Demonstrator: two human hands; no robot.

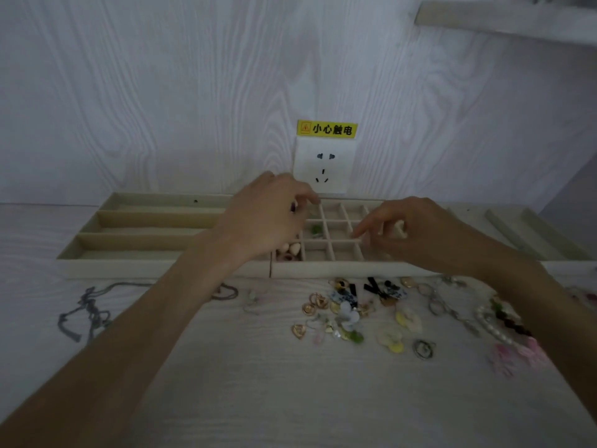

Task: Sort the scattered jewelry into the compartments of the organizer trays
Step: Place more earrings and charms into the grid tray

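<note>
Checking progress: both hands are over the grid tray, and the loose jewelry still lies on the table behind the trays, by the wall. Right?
Not quite. The head view shows the loose jewelry in front of the grid tray, nearer the person. The left hand and right hand are over it.

Dim, flat, bluish light throughout; no glare, only faint soft shadows. Slightly soft and grainy overall, with jewelry pile (pixel 371 315) blurred on the bench (pixel 242 383). Wide-angle bending of lines toward the edges and corners.
</note>
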